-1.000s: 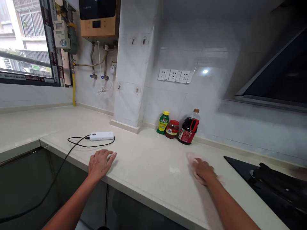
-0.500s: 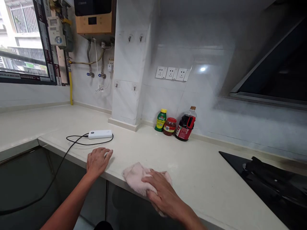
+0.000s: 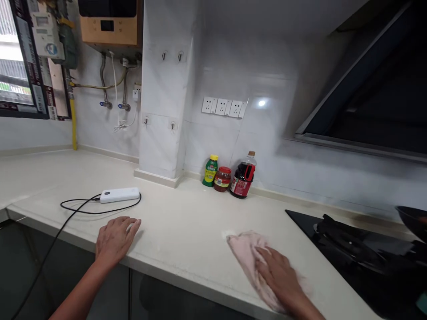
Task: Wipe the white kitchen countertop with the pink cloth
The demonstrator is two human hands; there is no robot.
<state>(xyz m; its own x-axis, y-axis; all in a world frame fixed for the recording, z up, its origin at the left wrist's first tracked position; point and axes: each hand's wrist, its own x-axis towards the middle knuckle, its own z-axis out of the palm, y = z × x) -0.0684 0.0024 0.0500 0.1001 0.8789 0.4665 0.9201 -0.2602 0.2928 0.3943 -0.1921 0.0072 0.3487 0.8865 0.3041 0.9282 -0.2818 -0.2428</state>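
Note:
My right hand [image 3: 280,278] presses flat on a pink cloth [image 3: 247,253] that lies on the pale countertop [image 3: 187,222], near its front edge and just left of the black hob [image 3: 353,249]. Over at the left, my left hand [image 3: 115,238] rests palm down on the counter's front edge with fingers spread and nothing in it. A white power bank [image 3: 119,194] with a black cable [image 3: 76,208] lies just behind my left hand.
By the back wall stand a green-labelled bottle [image 3: 210,170], a red-lidded jar [image 3: 222,179] and a dark sauce bottle [image 3: 243,180]. A white column [image 3: 163,115] juts from the wall. A range hood [image 3: 373,89] hangs at the upper right, wall sockets [image 3: 222,107] behind.
My right hand swept the cloth from the right to the counter's front middle, then back toward the hob. My left hand stayed planted. The view has shifted right.

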